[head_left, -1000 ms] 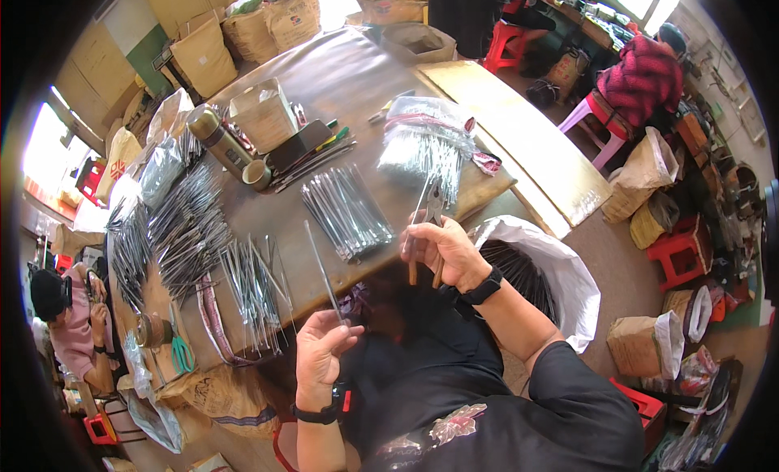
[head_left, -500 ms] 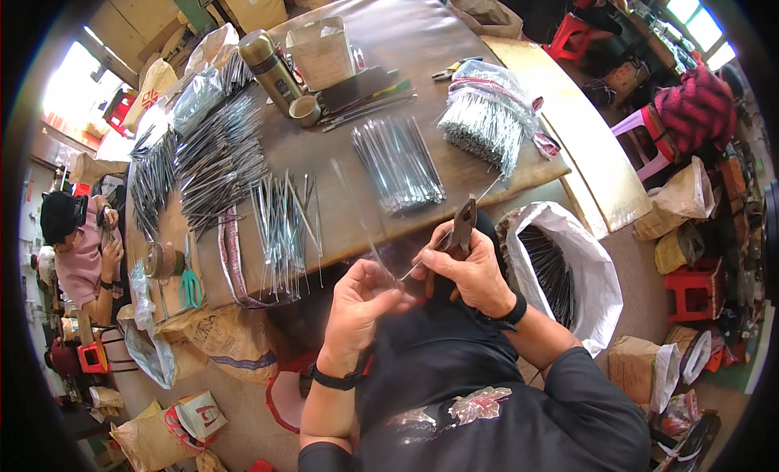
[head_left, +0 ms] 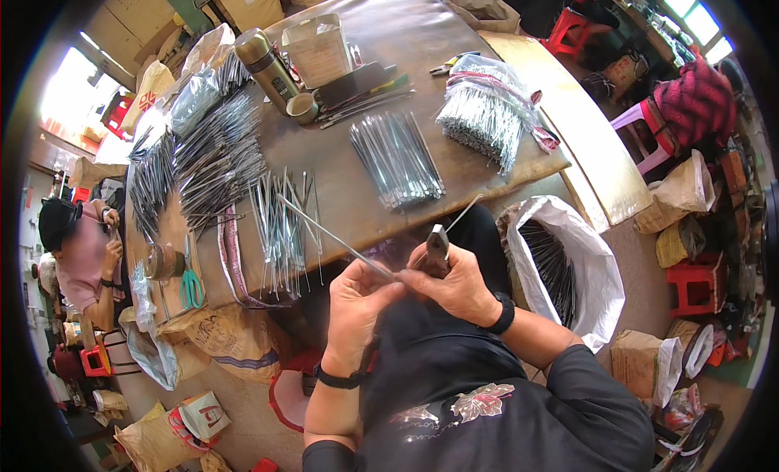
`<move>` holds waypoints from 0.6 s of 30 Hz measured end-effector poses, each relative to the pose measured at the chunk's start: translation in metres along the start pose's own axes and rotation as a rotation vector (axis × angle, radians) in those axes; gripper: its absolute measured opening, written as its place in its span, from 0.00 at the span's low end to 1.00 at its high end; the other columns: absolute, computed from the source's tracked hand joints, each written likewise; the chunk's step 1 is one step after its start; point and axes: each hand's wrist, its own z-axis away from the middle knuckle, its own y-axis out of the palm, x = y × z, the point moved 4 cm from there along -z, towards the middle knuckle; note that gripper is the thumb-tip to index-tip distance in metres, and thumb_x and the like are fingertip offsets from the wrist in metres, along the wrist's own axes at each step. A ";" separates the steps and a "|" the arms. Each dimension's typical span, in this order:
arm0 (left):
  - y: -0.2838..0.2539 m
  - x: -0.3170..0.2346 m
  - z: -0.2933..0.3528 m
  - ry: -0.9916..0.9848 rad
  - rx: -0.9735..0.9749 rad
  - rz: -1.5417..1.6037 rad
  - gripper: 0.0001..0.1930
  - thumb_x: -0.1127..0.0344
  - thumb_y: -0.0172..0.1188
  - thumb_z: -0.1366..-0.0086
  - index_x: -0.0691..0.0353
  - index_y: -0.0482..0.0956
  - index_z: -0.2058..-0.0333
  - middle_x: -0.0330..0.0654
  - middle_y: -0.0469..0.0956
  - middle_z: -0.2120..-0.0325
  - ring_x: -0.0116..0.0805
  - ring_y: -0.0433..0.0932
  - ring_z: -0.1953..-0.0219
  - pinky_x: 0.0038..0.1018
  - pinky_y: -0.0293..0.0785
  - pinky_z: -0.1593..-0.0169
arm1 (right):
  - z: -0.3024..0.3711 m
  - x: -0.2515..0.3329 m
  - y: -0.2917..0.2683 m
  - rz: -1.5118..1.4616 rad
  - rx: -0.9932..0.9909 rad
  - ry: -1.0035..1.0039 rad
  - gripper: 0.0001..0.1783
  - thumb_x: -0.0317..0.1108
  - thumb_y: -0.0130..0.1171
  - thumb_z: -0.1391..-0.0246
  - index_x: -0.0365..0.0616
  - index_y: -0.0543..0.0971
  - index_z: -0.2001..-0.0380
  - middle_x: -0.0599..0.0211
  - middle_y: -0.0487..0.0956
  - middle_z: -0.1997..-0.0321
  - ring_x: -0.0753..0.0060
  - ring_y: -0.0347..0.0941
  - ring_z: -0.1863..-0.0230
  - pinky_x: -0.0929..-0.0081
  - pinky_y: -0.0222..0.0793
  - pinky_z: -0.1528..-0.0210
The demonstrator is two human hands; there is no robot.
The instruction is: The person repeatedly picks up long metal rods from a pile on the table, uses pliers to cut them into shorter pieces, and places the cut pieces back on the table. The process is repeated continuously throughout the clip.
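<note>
My left hand (head_left: pixel 361 302) pinches a thin metal rod (head_left: pixel 331 233) between thumb and fingers; the rod slants up and left over the table's near edge. Fingertips of my right hand (head_left: pixel 458 287) meet the left ones at the rod's lower end. That right hand also wraps round a pair of pliers (head_left: pixel 438 243), jaws pointing up, handles mostly hidden in the palm. Beyond the pliers another thin rod (head_left: pixel 465 213) sticks out up and right; its lower end is hidden. A neat row of similar rods (head_left: pixel 396 161) lies on the table ahead, with a looser pile (head_left: pixel 280 229) to the left.
A plastic-wrapped rod bundle (head_left: pixel 483 119) lies at the table's right. Behind stand a thermos (head_left: pixel 266 70), a cup (head_left: pixel 303 109) and a bin (head_left: pixel 318 54). Teal scissors (head_left: pixel 191 287) are at the left edge. A white sack (head_left: pixel 596 285) of dark rods stands right; a co-worker (head_left: pixel 85 257) sits left.
The rod in my left hand has swung lower and further left. My hands have drawn together until the fingertips meet, and the pliers have tipped, their jaws now lower and further left.
</note>
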 end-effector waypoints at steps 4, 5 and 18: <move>-0.005 0.000 0.000 -0.069 -0.041 -0.065 0.09 0.82 0.64 0.46 0.67 0.76 0.67 0.44 0.81 0.71 0.33 0.82 0.69 0.26 0.81 0.63 | -0.002 0.002 0.004 -0.039 -0.026 0.001 0.06 0.23 0.62 0.48 0.37 0.75 0.67 0.73 0.77 0.75 0.88 0.70 0.77 0.87 0.65 0.76; -0.006 0.001 0.001 -0.082 -0.051 -0.055 0.09 0.82 0.64 0.46 0.67 0.76 0.67 0.44 0.81 0.71 0.33 0.82 0.69 0.26 0.81 0.63 | -0.003 0.002 0.002 -0.006 -0.038 0.027 0.06 0.23 0.63 0.48 0.37 0.75 0.67 0.73 0.77 0.75 0.88 0.70 0.78 0.87 0.65 0.77; 0.014 0.012 0.006 -0.312 0.138 -0.142 0.17 0.81 0.60 0.43 0.69 0.75 0.54 0.42 0.79 0.68 0.37 0.82 0.64 0.26 0.81 0.63 | -0.010 -0.004 -0.040 -0.152 -0.171 0.130 0.12 0.24 0.59 0.46 0.33 0.75 0.58 0.60 0.80 0.68 0.77 0.76 0.72 0.79 0.73 0.70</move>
